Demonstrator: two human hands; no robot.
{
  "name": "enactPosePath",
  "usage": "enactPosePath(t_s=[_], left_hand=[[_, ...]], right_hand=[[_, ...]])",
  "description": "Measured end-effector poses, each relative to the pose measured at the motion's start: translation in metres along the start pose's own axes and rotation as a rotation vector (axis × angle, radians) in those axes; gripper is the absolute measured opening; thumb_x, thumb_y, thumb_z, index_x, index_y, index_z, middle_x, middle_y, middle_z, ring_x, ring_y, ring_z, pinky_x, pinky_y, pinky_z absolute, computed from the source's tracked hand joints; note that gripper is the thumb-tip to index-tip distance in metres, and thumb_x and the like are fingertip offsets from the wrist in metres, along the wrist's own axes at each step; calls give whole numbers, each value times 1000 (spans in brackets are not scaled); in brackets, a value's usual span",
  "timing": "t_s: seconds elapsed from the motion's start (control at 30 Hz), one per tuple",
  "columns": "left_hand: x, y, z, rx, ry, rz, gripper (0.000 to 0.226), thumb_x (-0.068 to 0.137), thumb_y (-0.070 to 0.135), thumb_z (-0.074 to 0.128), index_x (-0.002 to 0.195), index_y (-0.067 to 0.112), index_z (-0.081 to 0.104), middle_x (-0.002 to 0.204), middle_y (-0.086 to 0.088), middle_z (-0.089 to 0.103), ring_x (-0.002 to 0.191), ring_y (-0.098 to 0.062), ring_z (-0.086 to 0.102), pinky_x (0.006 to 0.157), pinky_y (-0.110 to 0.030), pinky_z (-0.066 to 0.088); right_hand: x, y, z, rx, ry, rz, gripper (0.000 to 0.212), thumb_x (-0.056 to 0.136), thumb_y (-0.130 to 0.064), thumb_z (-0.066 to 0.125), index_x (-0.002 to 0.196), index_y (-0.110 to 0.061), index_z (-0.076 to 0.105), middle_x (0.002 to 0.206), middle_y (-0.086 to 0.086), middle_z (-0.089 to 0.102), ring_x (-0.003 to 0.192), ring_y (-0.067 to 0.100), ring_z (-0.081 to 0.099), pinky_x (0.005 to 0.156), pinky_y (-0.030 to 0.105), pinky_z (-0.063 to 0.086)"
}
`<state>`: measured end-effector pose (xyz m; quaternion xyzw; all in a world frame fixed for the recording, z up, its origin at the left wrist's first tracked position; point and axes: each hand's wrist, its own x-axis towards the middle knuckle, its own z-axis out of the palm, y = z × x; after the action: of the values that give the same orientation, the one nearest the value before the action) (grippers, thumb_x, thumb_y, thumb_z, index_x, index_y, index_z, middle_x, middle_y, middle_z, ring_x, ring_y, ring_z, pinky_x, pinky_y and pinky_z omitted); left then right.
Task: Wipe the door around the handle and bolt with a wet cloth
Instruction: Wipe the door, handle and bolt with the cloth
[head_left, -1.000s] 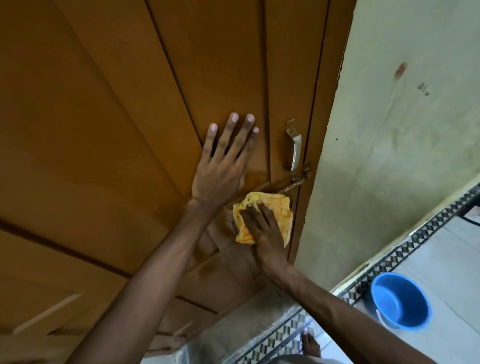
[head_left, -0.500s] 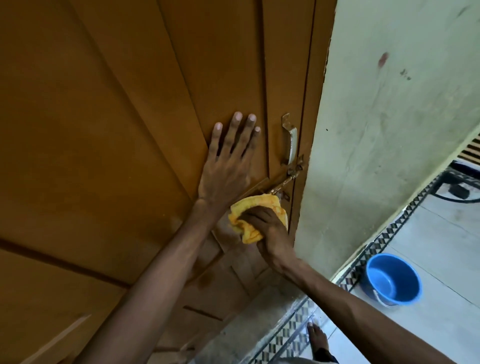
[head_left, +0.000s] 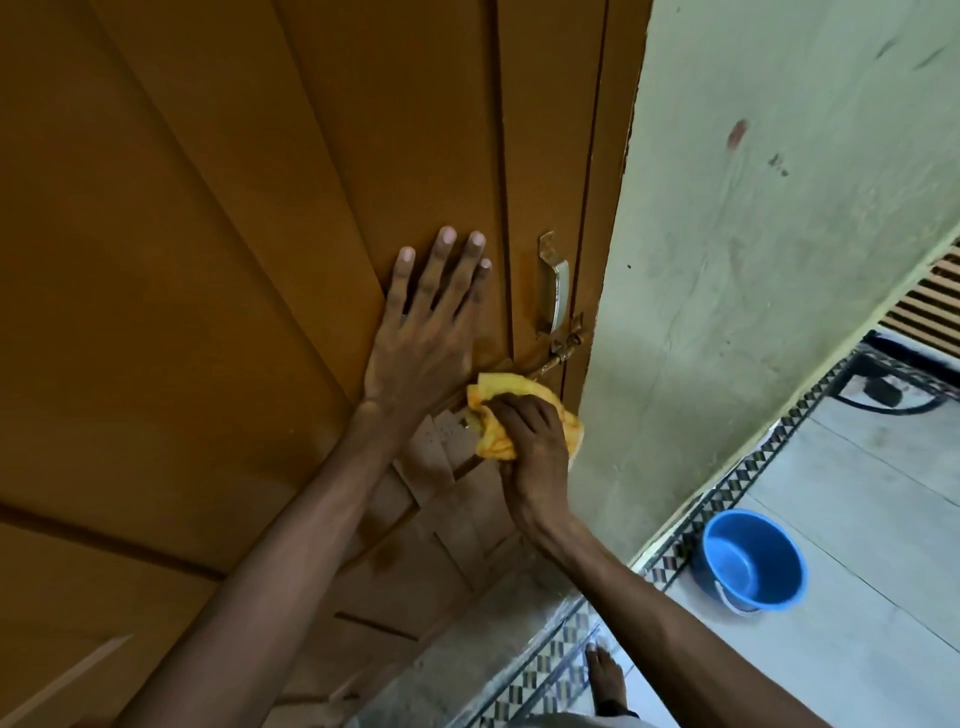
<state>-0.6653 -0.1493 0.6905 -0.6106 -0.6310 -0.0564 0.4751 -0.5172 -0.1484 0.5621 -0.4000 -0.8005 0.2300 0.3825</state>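
Pressing under right hand (head_left: 535, 447) fingers (head_left: 511, 410), yellow cloth (head_left: 493, 410) below bolt (head_left: 553, 358).

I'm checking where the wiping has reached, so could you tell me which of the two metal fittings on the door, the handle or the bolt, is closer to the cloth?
The bolt: its rod runs down to the yellow cloth in the right hand, while the handle sits higher.

Matt wood door (head_left: 260, 260), metal handle (head_left: 555, 291)
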Motion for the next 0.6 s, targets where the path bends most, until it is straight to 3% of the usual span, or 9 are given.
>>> enactPosePath(t_s=[0.1, 0.27, 0.33, 0.43, 0.5, 0.57, 0.6], left_hand=[[1, 1, -1, 20, -3, 7, 53, 104, 19, 36, 156, 12, 36, 163, -9, 30, 149, -33, 28, 121, -53, 4], [1, 3, 1, 55, -1, 3, 53, 104, 21, 36, 157, 15, 34, 162, -8, 31, 148, -32, 30, 122, -52, 4], [1, 3, 2, 52, -18, 10, 53, 104, 21, 33, 157, 15, 33, 163, -8, 31, 148, -33, 30, 122, -52, 3], [0, 3, 1, 60, -34, -5, 54, 104, 21, 28, 157, 16, 34, 163, -7, 30, 149, -33, 28, 122, -52, 2], [1, 5, 1, 55, -29, 13, 56, 102, 20, 34, 157, 17, 33, 164, -7, 28, 150, -32, 26, 122, -53, 3], [1, 2, 1, 77, -41, 6, 59, 99, 20, 41, 158, 18, 33, 164, -7, 27, 150, -32, 22, 122, -53, 3], [0, 1, 4, 70, -40, 8, 60, 99, 20, 43, 158, 18, 33, 164, -7, 27, 150, -32, 21, 122, -53, 3]], right_hand=[[0, 2, 11, -76, -134, -55, 48, 84, -20, 46, 129, -13, 62, 136, 9, 58, 125, 31, 46, 104, 44, 40], [-1, 0, -1, 68, -458, -334, 48, 76, -23, 47, 117, -13, 69, 122, 7, 67, 114, 28, 55, 95, 38, 47], [-12, 0, -12, 177, -435, -282, 51, 73, -17, 52, 121, -12, 66, 123, 9, 65, 115, 29, 57, 96, 35, 47], [-27, 5, -30, 393, -35, 175, 59, 63, 5, 50, 118, -14, 63, 109, 3, 68, 101, 26, 64, 83, 28, 52], [-17, 6, -41, 430, 169, 572, 41, 79, 2, 47, 115, -8, 65, 100, 7, 70, 97, 31, 67, 79, 27, 51], [2, 6, -42, 531, 116, 917, 29, 96, -13, 47, 120, -9, 64, 114, 15, 69, 107, 35, 64, 90, 38, 50], [15, 3, -39, 716, 22, 1053, 30, 100, -23, 45, 120, -10, 62, 117, 15, 67, 107, 35, 64, 93, 44, 49]])
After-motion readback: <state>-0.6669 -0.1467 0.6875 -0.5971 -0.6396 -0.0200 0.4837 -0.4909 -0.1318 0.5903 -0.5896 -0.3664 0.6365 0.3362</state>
